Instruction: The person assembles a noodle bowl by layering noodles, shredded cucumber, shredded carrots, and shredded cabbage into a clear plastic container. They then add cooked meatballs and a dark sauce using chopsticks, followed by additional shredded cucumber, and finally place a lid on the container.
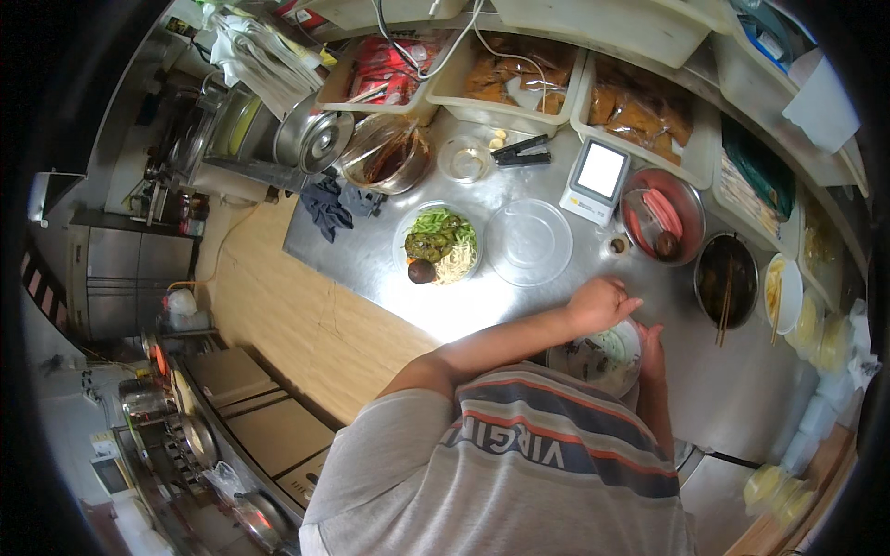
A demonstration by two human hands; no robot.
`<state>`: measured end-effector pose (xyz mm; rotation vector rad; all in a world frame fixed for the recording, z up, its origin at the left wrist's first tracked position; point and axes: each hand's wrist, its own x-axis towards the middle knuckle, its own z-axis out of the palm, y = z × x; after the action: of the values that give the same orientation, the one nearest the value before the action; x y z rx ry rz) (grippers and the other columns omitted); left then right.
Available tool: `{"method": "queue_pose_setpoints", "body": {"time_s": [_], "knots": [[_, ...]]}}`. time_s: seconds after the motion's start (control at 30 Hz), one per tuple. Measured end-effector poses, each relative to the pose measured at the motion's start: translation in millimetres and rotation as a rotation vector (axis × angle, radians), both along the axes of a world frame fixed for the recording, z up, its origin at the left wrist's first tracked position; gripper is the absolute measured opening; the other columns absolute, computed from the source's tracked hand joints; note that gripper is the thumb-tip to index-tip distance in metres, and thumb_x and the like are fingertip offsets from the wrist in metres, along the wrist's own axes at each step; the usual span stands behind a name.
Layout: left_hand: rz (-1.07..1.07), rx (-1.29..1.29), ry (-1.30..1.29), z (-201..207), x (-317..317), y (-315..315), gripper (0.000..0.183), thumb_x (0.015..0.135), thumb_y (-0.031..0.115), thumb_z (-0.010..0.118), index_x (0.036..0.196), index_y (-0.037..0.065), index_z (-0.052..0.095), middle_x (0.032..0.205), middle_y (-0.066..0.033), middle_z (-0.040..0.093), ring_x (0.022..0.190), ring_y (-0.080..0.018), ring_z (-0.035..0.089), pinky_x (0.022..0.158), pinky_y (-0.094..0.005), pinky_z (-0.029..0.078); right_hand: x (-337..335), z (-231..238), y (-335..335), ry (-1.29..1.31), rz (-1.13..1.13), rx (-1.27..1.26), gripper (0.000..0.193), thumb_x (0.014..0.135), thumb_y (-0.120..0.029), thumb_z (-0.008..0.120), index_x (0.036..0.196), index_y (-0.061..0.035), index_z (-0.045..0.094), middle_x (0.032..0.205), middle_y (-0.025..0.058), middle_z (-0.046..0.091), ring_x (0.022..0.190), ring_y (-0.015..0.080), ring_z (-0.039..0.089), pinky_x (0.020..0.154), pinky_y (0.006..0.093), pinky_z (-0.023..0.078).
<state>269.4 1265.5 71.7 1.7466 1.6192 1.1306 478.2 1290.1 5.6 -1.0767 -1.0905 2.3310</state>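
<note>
My left hand [601, 306] is just above the far rim of a pale bowl [623, 339] close to my body. Its fingers curl inward, and what they hold, if anything, is hidden. At the bowl's right side is my right hand [653, 347], its thumb up by the rim and its fingers around the edge. Dark and greenish bits show inside the bowl; my shirt hides its near part. Farther off stands a clear round bowl of food [438, 245] with green shreds, pale noodles or sprouts and a brown egg-like ball. Beside it lies a clear round lid [530, 243].
A digital scale [594, 183] stands near a metal bowl of pink sausages [654, 215]. Right of that is a dark pot [726, 283] with chopsticks. Tubs of packets [640, 108] line the back. A sauce bowl [387, 159] and a dark cloth [326, 206] sit at the left.
</note>
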Motion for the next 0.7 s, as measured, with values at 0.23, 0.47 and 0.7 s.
{"method": "queue_pose_setpoints", "body": {"time_s": [0.23,0.47,0.7], "knots": [[-0.084,0.061,0.084,1,6,4,0.038,0.086,0.028,0.061,0.057,0.003,0.062,0.063,-0.0153,0.057,0.068,-0.0338,0.057,0.068,-0.0419,0.048,7,-7,-11,0.013,-0.031,0.006,0.086,0.092,-0.066,0.013,0.129,0.0036,0.046,0.125,0.0107,0.055,0.11,0.0223,0.053,0.097,0.0343,0.039],[-0.206,0.116,0.084,12,24,7,0.034,0.086,0.026,0.06,0.06,0.004,0.063,0.064,-0.0131,0.058,0.07,-0.0317,0.058,0.069,-0.0409,0.048,16,-17,-23,-0.226,-0.072,0.222,0.08,0.094,-0.064,0.019,0.131,0.0021,0.047,0.128,0.0085,0.052,0.115,0.0199,0.049,0.098,0.0331,0.037],[-0.211,0.092,0.12,13,6,-9,0.021,0.084,0.02,0.062,0.071,0.004,0.063,0.073,-0.0133,0.059,0.074,-0.0315,0.057,0.071,-0.042,0.046,16,-11,-35,-0.237,-0.034,0.224,0.074,0.096,-0.059,0.02,0.124,0.0012,0.054,0.122,0.0116,0.056,0.111,0.021,0.051,0.097,0.0342,0.038]]}}
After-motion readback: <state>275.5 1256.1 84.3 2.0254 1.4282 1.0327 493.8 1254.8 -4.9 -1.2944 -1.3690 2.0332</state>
